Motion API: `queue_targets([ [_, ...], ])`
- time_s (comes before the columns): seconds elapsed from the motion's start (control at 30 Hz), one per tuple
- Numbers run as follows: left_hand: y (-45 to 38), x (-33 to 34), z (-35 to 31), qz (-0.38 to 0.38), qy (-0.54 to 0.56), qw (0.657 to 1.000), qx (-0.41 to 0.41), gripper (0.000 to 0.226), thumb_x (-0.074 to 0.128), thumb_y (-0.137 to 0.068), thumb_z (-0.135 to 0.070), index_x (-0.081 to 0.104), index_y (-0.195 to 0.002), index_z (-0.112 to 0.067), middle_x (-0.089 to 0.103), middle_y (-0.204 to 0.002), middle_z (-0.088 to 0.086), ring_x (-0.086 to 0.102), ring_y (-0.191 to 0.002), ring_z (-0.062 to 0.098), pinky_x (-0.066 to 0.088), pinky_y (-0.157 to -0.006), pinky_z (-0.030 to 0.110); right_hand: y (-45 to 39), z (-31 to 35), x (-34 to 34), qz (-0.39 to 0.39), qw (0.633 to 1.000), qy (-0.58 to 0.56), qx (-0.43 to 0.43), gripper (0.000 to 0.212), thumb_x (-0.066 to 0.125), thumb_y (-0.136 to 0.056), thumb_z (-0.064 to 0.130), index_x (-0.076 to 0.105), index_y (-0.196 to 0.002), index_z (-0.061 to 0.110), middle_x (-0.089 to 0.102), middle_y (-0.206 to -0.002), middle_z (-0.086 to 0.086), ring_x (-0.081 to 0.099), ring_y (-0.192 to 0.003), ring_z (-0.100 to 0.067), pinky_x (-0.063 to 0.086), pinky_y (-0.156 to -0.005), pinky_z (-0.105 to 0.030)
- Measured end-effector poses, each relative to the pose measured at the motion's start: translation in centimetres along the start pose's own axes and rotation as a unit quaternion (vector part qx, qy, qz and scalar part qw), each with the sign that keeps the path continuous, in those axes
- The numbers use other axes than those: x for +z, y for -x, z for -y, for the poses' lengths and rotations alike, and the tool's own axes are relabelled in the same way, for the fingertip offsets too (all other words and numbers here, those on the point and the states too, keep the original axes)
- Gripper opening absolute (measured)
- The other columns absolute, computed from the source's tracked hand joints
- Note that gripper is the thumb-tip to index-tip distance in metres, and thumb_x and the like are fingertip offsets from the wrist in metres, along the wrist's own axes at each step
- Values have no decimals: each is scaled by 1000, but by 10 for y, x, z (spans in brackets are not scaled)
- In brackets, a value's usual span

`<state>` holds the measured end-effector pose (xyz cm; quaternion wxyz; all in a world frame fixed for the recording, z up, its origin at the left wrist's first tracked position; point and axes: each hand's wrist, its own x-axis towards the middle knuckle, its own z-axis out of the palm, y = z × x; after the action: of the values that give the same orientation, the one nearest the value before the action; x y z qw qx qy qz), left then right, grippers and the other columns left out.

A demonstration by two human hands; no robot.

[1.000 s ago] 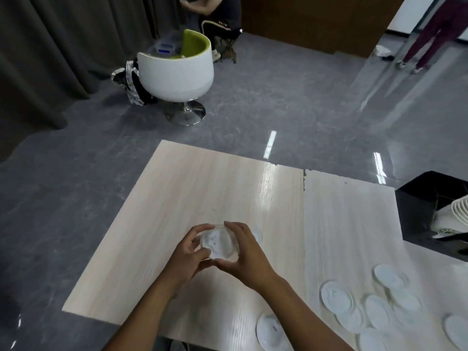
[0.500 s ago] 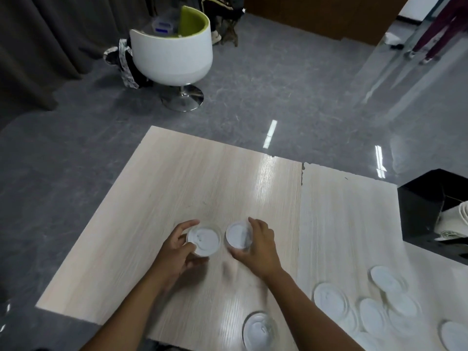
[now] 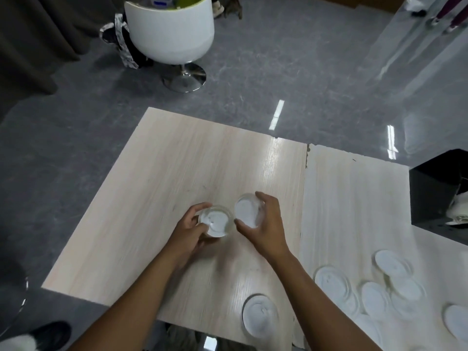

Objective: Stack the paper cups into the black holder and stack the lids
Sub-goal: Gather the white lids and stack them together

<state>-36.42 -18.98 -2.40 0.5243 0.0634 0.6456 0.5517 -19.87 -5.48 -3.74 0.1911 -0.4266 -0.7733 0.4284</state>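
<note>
Centre frame: left hand [image 3: 188, 230] clasping small stack of thin white plastic lids [image 3: 216, 221], right hand [image 3: 263, 224] pinching single round white lid [image 3: 247, 211]; probably light, flexible, slippery, best held by rims.

On a pale wood-grain table [image 3: 157, 188], a person's left hand [image 3: 188, 230] grips a round white plastic lid [image 3: 216, 222] at the centre, just beside a second round white lid [image 3: 247, 211] held at two o'clock by the right hand [image 3: 266, 224]. A single white lid [image 3: 259, 315] lies at the near edge, at six o'clock. Loose white lids [image 3: 374, 290] overlap at four o'clock. A black box-shaped holder [image 3: 430, 193] with stacked white paper cups [image 3: 459, 210] stands at three o'clock. A white tub chair [image 3: 172, 31] sits on the floor at eleven o'clock.
</note>
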Motion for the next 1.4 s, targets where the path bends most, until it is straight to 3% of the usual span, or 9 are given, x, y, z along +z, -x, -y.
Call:
queue_targets([
  [0.17,12,37,-10,39,6,999,13,46,50,-101,3,65,-128,-30,67,-130,10,69,-116,34,62,-92,52,7,20,-15,35,997,24,-66,90,90,-67,50,47,-140,19,46,-137,4,42,-115,10,36,-96,-1],
  [0.27,20,54,-13,56,20,998,19,39,52,-103,-4,67,-126,-33,66,-131,10,67,-118,36,62,-91,50,14,18,-29,37,996,34,-76,91,82,-68,64,47,-142,24,48,-141,7,43,-122,0,34,-102,-8],
  [0.4,36,74,-12,75,19,996,33,33,59,-105,-17,63,-131,-36,66,-131,5,70,-116,33,62,-92,47,27,11,-46,37,996,17,-77,92,85,-70,61,43,-145,29,48,-146,10,46,-127,-7,38,-105,-15],
  [0.53,49,87,-4,82,-8,995,49,47,66,-99,-8,62,-130,-44,67,-132,5,68,-117,33,62,-93,48,44,7,-57,34,994,11,-103,88,81,-72,63,44,-144,29,51,-143,11,49,-126,-8,50,-105,-31],
  [0.7,61,89,8,88,-7,995,46,58,65,-97,0,60,-131,-47,63,-135,11,65,-120,38,61,-94,53,63,2,-60,37,993,26,-105,87,77,-74,67,43,-146,29,50,-146,12,49,-126,-10,52,-104,-39],
  [0.9,68,74,21,97,-40,994,44,56,67,-97,-3,56,-134,-44,59,-136,9,63,-119,37,63,-91,50,89,0,-56,39,997,32,-61,94,78,-72,69,36,-149,36,43,-150,15,45,-129,-9,50,-107,-42],
  [1.03,77,52,30,99,-16,995,23,56,63,-97,3,56,-135,-38,56,-134,7,62,-119,36,63,-90,50,125,-9,-57,28,999,35,-20,91,76,-71,73,36,-147,41,37,-144,27,45,-129,-9,50,-107,-41],
  [1.23,85,25,52,120,28,992,-16,55,57,-99,7,56,-137,-32,52,-133,10,61,-120,41,64,-84,44,189,-36,-36,84,988,113,59,96,72,-68,68,39,-149,30,39,-146,9,37,-133,-16,38,-114,-39],
  [1.4,90,15,65,124,22,992,-19,54,55,-99,9,55,-136,-30,51,-137,16,60,-120,40,64,-74,32,216,-50,-3,85,969,214,85,104,63,-67,75,39,-153,21,44,-147,-3,44,-129,-27,43,-105,-40],
])
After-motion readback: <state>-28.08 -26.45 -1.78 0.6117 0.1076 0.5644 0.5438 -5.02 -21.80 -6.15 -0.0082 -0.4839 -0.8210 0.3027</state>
